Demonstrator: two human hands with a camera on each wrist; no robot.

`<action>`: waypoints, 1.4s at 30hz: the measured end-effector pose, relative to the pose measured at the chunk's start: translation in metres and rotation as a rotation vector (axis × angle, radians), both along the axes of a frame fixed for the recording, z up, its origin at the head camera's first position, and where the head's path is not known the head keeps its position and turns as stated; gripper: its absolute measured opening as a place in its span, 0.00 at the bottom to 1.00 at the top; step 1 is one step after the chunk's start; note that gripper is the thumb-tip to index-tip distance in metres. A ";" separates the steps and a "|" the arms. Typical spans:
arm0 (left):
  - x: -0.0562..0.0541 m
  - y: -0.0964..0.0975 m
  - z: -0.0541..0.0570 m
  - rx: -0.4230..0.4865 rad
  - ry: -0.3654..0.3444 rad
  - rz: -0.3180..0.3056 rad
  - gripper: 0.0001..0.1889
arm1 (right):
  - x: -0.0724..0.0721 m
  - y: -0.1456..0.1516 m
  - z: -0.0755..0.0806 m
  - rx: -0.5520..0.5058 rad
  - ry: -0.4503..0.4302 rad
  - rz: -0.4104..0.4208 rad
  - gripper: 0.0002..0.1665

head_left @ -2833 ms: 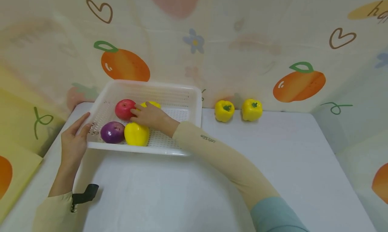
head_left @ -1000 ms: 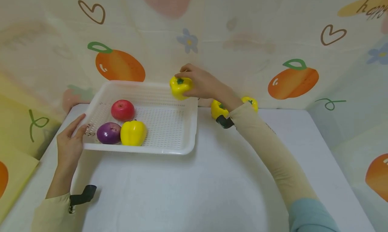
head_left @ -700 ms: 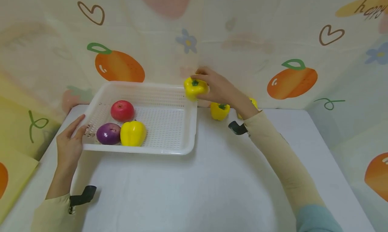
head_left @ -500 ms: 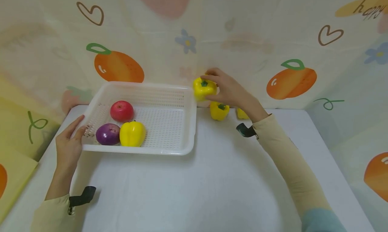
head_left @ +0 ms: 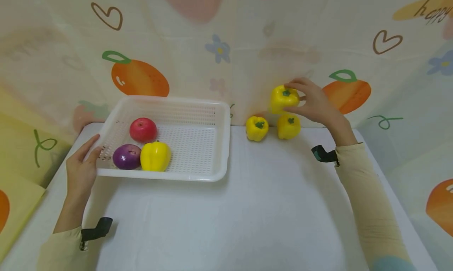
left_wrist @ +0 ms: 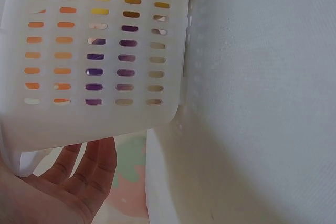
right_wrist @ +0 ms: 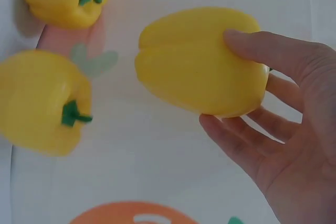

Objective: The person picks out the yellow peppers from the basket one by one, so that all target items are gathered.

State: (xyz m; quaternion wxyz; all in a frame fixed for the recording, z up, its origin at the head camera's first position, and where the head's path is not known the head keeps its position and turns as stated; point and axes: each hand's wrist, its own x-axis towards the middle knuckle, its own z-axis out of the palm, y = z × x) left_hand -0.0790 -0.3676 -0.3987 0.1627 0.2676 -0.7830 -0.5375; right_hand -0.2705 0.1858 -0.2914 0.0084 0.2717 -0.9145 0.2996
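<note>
My right hand (head_left: 315, 102) pinches a yellow bell pepper (head_left: 284, 99) between thumb and fingers, raised off the table in front of the patterned backdrop. In the right wrist view the bell pepper (right_wrist: 202, 61) lies sideways, its blunt end pointing away from the palm. Two more yellow bell peppers stand below it: one pepper (head_left: 256, 128) to the left, another pepper (head_left: 288, 126) just beneath. My left hand (head_left: 82, 164) grips the left rim of a white perforated basket (head_left: 198, 176); in the left wrist view its fingers (left_wrist: 97, 169) reach past the rim.
Inside the basket lie a red apple-like fruit (head_left: 143, 129), a purple round fruit or vegetable (head_left: 127, 156) and a yellow bell pepper (head_left: 155, 156). A white-covered table (head_left: 226, 223) carries everything. A fruit-printed cloth (head_left: 269, 35) hangs behind and at both sides.
My right hand has taken a yellow bell pepper out of the basket and carried it right, over the two standing peppers. My left hand has stayed on the basket rim.
</note>
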 end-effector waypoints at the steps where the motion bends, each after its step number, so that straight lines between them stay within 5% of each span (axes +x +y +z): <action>1: 0.000 0.000 0.000 -0.002 0.002 0.001 0.22 | 0.001 0.005 0.000 0.006 -0.012 -0.007 0.38; 11: 0.002 -0.001 -0.002 0.002 0.014 0.010 0.22 | 0.011 0.053 0.001 0.008 -0.024 -0.141 0.42; 18: 0.001 0.000 -0.002 0.006 0.026 -0.020 0.22 | 0.007 0.099 -0.021 0.059 -0.093 -0.241 0.42; 32: 0.002 0.000 0.000 0.009 -0.011 -0.001 0.22 | -0.001 0.116 -0.069 0.131 -0.245 -0.197 0.38; 42: 0.000 -0.001 0.000 -0.005 -0.017 -0.004 0.22 | -0.001 0.118 -0.075 0.144 -0.304 -0.221 0.39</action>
